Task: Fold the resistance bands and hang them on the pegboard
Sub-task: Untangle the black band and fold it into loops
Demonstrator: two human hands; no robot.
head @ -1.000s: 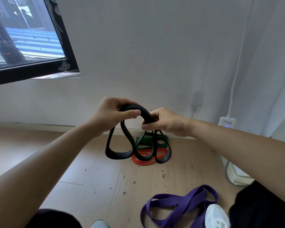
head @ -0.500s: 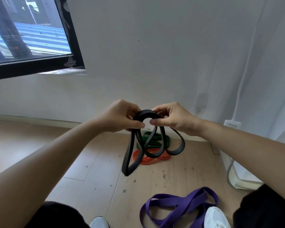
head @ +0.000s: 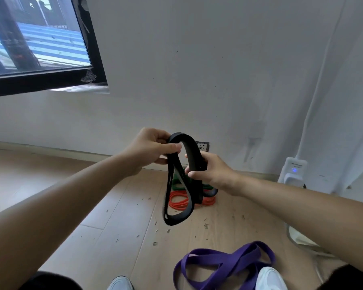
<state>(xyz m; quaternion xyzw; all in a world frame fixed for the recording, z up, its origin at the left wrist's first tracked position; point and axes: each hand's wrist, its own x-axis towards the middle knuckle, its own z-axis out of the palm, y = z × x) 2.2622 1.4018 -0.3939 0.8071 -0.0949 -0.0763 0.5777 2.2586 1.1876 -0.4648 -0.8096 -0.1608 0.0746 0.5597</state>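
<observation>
In the head view, the left hand (head: 150, 148) pinches the top bend of the black band (head: 177, 185) between thumb and fingers, while the right hand (head: 208, 171) grips its other strands just beside. The band's loops hang above the wooden floor (head: 113, 216), in front of the orange band (head: 179, 203) and green band (head: 177, 184); the purple band (head: 224, 262) lies nearer the white shoe (head: 269, 278).

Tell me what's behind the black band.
Behind the black band, on the floor, lie an orange band and a green band; the band and the right hand partly cover them.
</observation>
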